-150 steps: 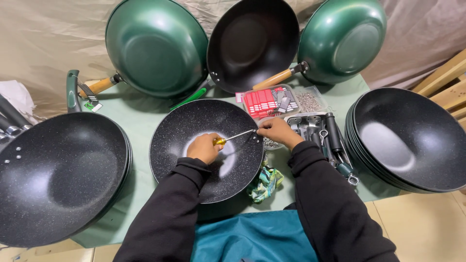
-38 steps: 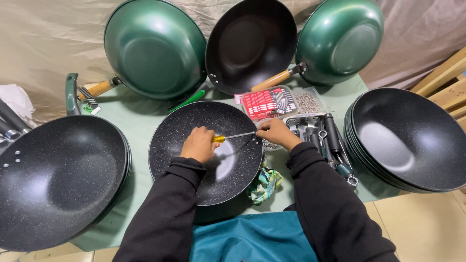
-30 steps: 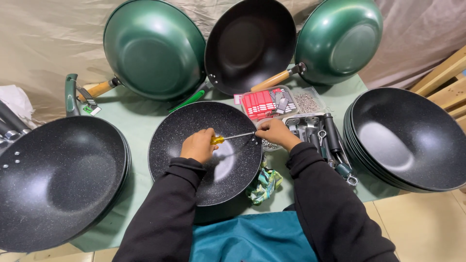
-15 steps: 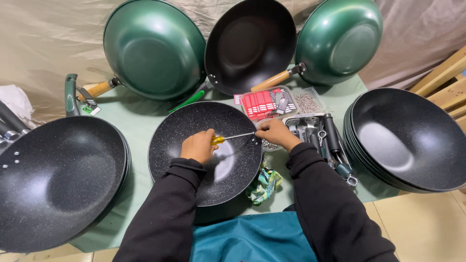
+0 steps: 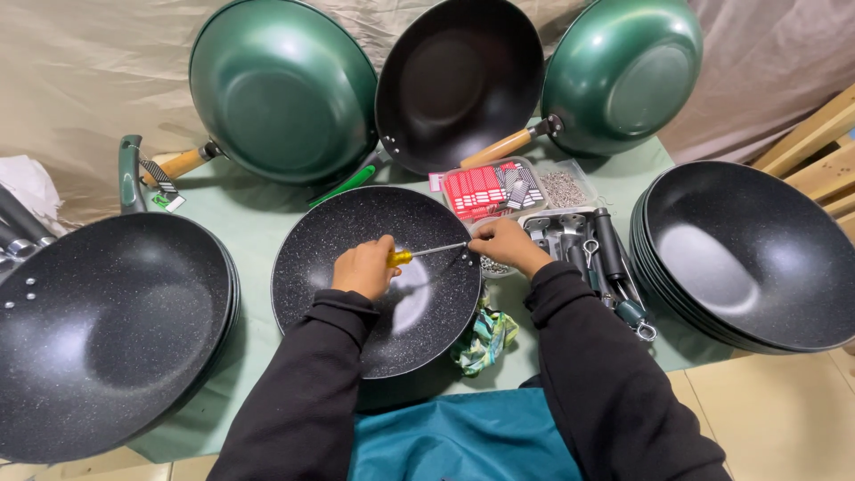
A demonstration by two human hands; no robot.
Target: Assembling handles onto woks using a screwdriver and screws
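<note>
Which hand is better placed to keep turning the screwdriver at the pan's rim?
Left, probably. The left hand already grips the screwdriver by its yellow handle, tip aimed at the pan wall. The right hand sits outside the rim, seemingly steadying there.

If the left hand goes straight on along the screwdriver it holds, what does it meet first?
Probably the right hand, at the pan's right rim where the screwdriver in the left hand points; depth is unclear.

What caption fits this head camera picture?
Left hand turns a yellow-handled screwdriver inside a speckled black wok; right hand steadies its rim.
</note>
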